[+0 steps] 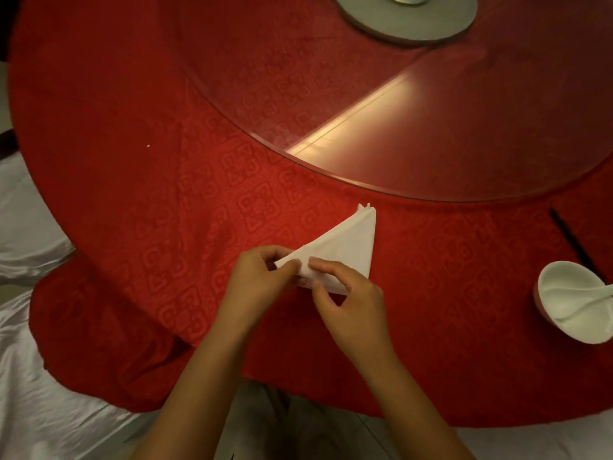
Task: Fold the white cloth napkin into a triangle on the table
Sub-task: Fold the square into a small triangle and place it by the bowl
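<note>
A: Starting with the head camera, the only view here: what is sitting in the middle?

B: The white cloth napkin (pixel 345 250) is lying on the red tablecloth (pixel 132 194), near the table's front edge. It is already showing a triangular shape, with its pointed tip aiming away from the person and several layered corners peeking out at that tip.

A: What are the hands doing?

B: The left hand (pixel 257 283) is pinching the napkin's near-left corner, with the thumb on top and the fingers curling under the cloth. The right hand (pixel 348 310) is gripping the near edge just beside it, the index finger pressing on top and the thumb coming in below. Both hands are closing on the napkin, and their fingertips are almost touching each other.

A: Is the napkin lying flat?

B: The far part is resting on the tablecloth. The near corner is sitting between the fingers, and I cannot tell whether it is lifting off the surface.

A: Anything else around?

B: A white bowl (pixel 574 300) is standing well apart to the right, with a white spoon (pixel 593 295) leaning inside it. A dark chopstick (pixel 570 240) is lying just behind the bowl. A glass turntable (pixel 398 111) is covering the table's centre, and a grey disc (pixel 408 18) is sitting on its far side.
</note>
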